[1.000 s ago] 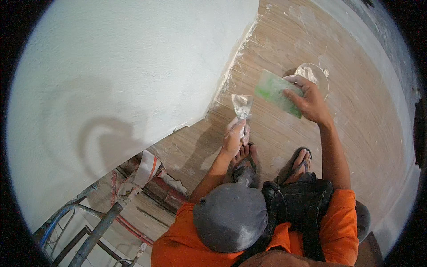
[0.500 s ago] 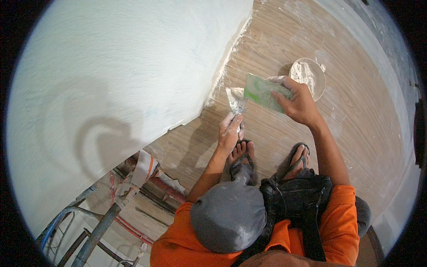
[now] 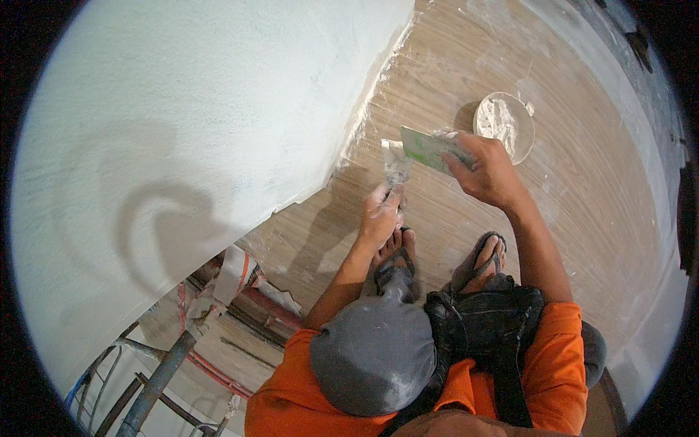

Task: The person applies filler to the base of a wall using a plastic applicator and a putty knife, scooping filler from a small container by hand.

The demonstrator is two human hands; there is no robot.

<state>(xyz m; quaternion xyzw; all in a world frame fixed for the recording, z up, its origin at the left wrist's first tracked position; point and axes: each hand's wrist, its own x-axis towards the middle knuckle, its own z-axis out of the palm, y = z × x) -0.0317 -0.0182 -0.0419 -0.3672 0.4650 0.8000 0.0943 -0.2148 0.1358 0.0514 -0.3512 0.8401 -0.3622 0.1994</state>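
My left hand (image 3: 380,216) grips the handle of a putty knife (image 3: 394,164) whose plaster-smeared blade points up and away from me. My right hand (image 3: 486,171) holds a green flat trowel (image 3: 427,148), its left edge touching the knife blade. Both tools meet just in front of the white plastered wall (image 3: 204,138) that fills the left half of the view. A round bowl of white plaster (image 3: 504,124) sits on the wooden platform (image 3: 451,65) just beyond my right hand.
My feet in sandals (image 3: 477,262) stand on the platform boards. Scaffold pipes (image 3: 156,379) and a red bar run below at the lower left. A white plaster-splashed surface (image 3: 641,240) curves along the right side.
Both hands have moved left and together; the green trowel left the bowl's side and now meets the knife blade. The bowl appears further right and uncovered.
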